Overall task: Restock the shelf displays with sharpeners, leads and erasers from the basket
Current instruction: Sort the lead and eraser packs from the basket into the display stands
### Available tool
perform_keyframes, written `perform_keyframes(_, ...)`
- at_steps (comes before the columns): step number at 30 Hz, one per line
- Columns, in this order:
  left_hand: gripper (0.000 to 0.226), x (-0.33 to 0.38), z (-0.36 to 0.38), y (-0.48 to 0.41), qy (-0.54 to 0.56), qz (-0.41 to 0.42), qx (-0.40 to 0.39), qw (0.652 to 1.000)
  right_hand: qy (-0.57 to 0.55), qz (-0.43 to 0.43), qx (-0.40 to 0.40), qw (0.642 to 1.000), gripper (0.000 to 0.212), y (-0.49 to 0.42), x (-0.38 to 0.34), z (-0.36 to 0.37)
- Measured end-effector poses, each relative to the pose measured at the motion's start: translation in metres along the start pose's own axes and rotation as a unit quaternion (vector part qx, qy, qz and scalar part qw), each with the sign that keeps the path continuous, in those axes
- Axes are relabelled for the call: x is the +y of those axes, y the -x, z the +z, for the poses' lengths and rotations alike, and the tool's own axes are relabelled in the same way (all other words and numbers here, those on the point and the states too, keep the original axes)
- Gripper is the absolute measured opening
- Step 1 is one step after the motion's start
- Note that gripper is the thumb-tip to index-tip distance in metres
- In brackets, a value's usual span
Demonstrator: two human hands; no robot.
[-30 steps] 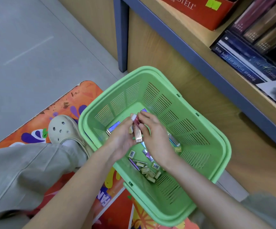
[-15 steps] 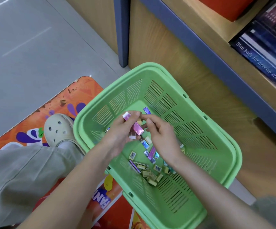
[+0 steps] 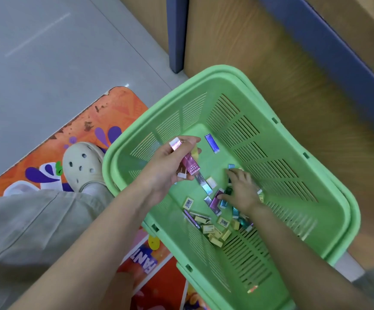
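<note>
Over the green basket [image 3: 226,73], the left hand [image 3: 166,168] grips a few pink-wrapped erasers [image 3: 191,167], while the right hand [image 3: 242,191] rests, fingers loosely spread, on loose packets [image 3: 213,231] on its floor.

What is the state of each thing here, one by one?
Green slotted plastic basket: upright, holds loose small packs.
Left hand: raised, grips pink foil packs.
Right hand: low among loose small packs, grip unclear.
Purple foil pack: lies flat, alone, on basket bottom.
Small yellow boxes: heaped on basket bottom.
</note>
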State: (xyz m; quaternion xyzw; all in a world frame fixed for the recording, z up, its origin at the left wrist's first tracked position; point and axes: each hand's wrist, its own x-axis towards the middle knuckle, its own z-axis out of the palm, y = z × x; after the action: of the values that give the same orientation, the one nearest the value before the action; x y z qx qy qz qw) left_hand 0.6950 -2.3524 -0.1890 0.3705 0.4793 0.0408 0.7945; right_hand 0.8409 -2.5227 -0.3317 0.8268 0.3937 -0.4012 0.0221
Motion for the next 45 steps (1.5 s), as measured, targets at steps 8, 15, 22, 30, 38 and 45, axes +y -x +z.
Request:
perform_keyframes(8,0.018,0.003,0.001,-0.003,0.004,-0.003,-0.002,1.0,-0.058,-0.03,-0.002,0.998,0.071,0.004,-0.011,0.026)
perform_keyframes(15,0.014,0.003,-0.002,-0.003,-0.002,-0.002,-0.003,1.0,-0.07,0.011,0.035,0.997,0.073,-0.017,-0.041,0.037)
perform_keyframes(22,0.014,0.002,-0.011,-0.002,-0.005,-0.007,0.009,1.0,-0.058,-0.003,0.029,0.998,0.052,-0.015,-0.04,0.048)
perform_keyframes(30,0.014,-0.011,-0.012,0.01,-0.023,-0.015,0.024,0.999,-0.011,0.013,-0.013,1.0,0.047,-0.003,-0.027,0.039)
perform_keyframes(38,0.015,-0.003,-0.011,0.027,-0.039,-0.007,0.013,0.999,-0.085,0.064,0.026,0.994,0.028,-0.006,-0.041,0.043)
perform_keyframes(45,0.014,0.0,-0.016,0.037,-0.035,0.0,0.024,0.999,-0.099,0.018,0.033,0.994,0.033,-0.006,-0.063,0.052)
